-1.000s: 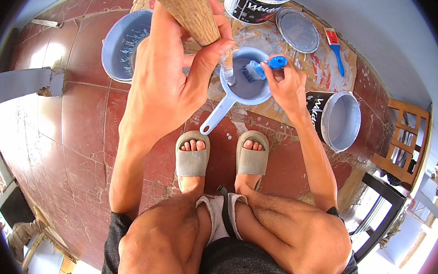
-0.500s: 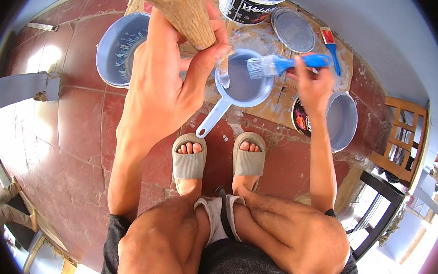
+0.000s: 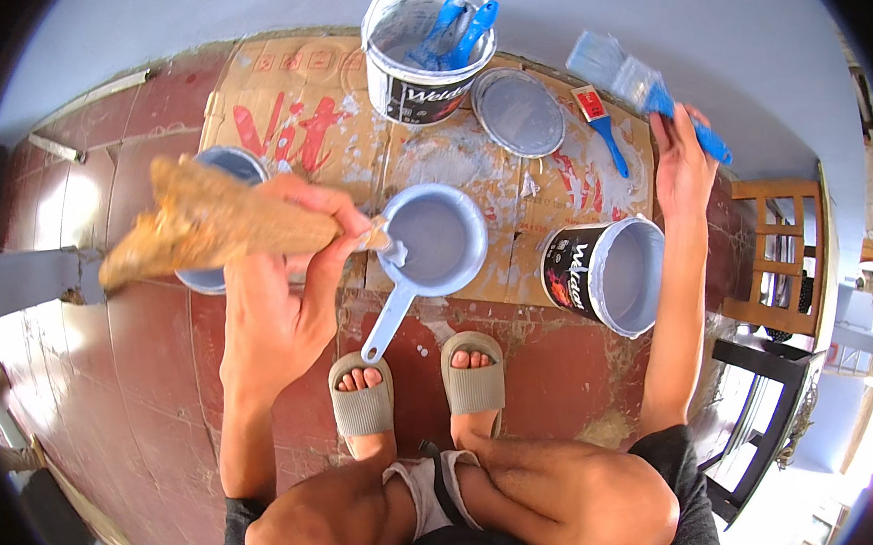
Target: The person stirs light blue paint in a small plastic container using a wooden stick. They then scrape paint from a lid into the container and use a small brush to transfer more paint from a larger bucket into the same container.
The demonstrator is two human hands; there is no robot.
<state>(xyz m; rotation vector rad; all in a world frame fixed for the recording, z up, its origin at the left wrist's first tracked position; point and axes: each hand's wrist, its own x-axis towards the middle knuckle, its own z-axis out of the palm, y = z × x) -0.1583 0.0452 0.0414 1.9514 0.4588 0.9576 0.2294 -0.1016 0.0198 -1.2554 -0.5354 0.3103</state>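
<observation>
My left hand (image 3: 284, 307) grips a rough, tapering piece of wood (image 3: 213, 221), its thick end toward the left. The wood's narrow, paint-smeared end reaches the left rim of a light-blue dipper (image 3: 396, 310); whether it touches is unclear. Grey-blue paint fills part of the dipper, whose handle points toward my feet. Raised at the far right, my right hand (image 3: 685, 167) is closed round the blue handle of a wide paintbrush (image 3: 635, 83). Its pale, paint-coated bristles point up and left in front of the wall. Below that hand, a paint tub (image 3: 579, 274) lies tilted, its opening rightward.
Paint-stained cardboard (image 3: 281, 102) covers the red tiles (image 3: 161, 339). On it are a paint bucket (image 3: 408, 99) with blue-handled brushes inside, a round lid (image 3: 519, 113) and a smaller brush (image 3: 603, 137). A blue basin (image 3: 200, 280) sits partly behind the wood. Wooden furniture (image 3: 780, 251) stands at right.
My right hand has lifted the paintbrush away from the dipper, up and right toward the wall. My left hand has tipped the wood over to the left. The view has shifted.
</observation>
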